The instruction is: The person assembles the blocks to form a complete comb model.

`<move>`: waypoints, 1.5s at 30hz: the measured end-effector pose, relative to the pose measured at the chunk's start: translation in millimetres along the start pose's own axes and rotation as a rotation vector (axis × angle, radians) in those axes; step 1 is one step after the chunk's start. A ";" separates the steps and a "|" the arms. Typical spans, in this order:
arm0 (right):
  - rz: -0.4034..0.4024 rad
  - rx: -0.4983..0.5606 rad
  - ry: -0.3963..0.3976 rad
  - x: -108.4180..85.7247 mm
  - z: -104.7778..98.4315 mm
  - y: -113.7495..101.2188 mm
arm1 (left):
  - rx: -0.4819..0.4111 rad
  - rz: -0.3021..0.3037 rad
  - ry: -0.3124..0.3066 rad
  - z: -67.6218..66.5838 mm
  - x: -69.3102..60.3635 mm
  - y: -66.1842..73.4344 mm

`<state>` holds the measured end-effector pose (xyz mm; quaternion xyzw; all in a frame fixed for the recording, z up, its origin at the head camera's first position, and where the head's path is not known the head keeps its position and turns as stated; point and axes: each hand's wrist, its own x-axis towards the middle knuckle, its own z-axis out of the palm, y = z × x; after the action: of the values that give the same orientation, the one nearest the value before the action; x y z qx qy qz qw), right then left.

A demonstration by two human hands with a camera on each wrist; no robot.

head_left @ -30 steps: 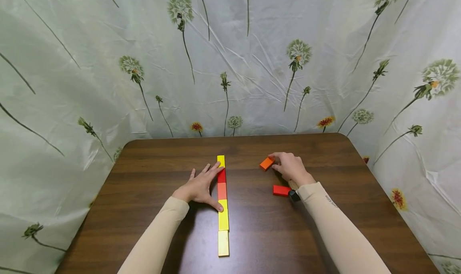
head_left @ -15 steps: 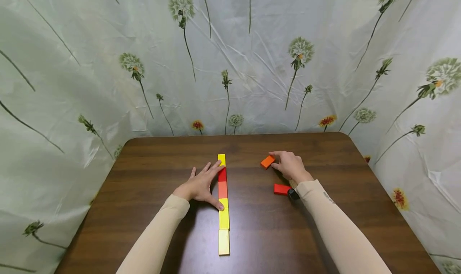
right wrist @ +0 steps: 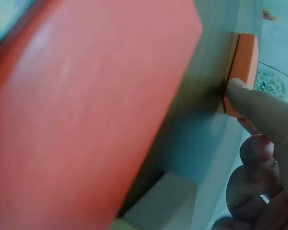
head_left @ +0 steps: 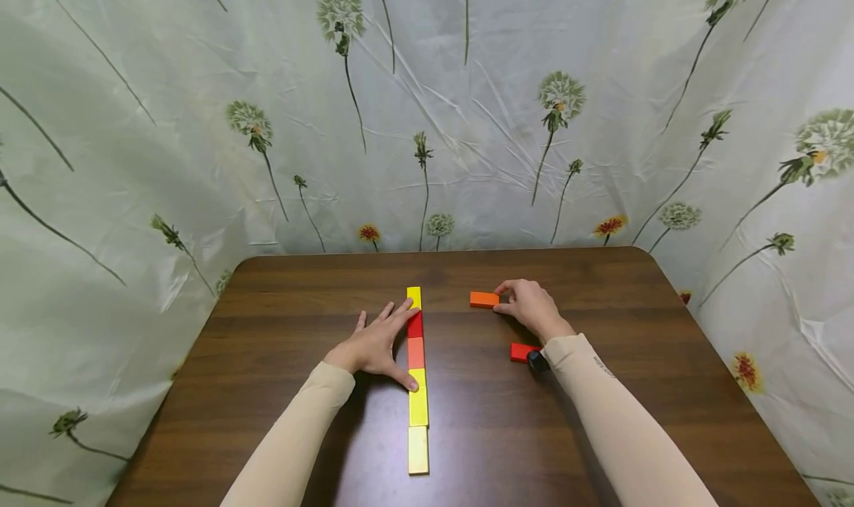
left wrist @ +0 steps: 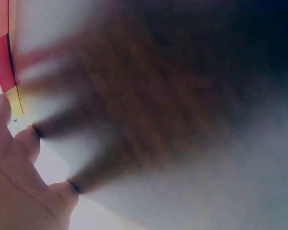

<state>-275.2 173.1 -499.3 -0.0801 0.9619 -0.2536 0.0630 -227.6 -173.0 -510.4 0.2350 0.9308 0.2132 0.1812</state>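
Observation:
My left hand (head_left: 372,346) lies with spread fingers along a straight row of flat coloured blocks. Its index fingertip touches near the red block (head_left: 415,327) and its thumb rests by the lower yellow block (head_left: 418,409). Between them shows a coral block (head_left: 416,353), and a yellow block (head_left: 414,294) tops the row. Farther right, my right hand (head_left: 532,310) pinches an orange block (head_left: 483,299) by its right end. The right wrist view shows the thumb (right wrist: 239,85) pressed against the orange block (right wrist: 246,57), with fingers behind it.
A pale yellow block (head_left: 418,451) ends the row at the near side. A loose red block (head_left: 523,352) lies under my right wrist. Beside it, the right wrist view shows a pale wooden block (right wrist: 164,201). A floral curtain (head_left: 467,121) hangs behind the brown table (head_left: 300,292).
The orange block has turned from slanted to lying sideways and shifted slightly left, now pinched by my right hand. My left hand has stayed on the row.

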 end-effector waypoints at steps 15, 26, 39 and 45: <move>-0.008 0.062 0.007 19.4 11.3 -24.7 | 0.024 0.000 0.010 -0.1 3.1 5.6; 0.012 0.069 -0.008 33.4 31.6 -61.7 | 0.044 -0.023 0.006 -4.4 -2.8 -1.0; 0.016 -0.044 0.044 37.6 45.8 -85.2 | 0.029 -0.009 0.008 1.1 1.0 0.7; -0.006 -0.065 0.086 40.2 55.6 -87.2 | 0.043 -0.011 0.006 1.1 1.0 0.3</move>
<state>-294.9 64.2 -507.1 -0.0740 0.9712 -0.2258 0.0182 -227.9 -171.9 -511.4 0.2329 0.9371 0.1927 0.1745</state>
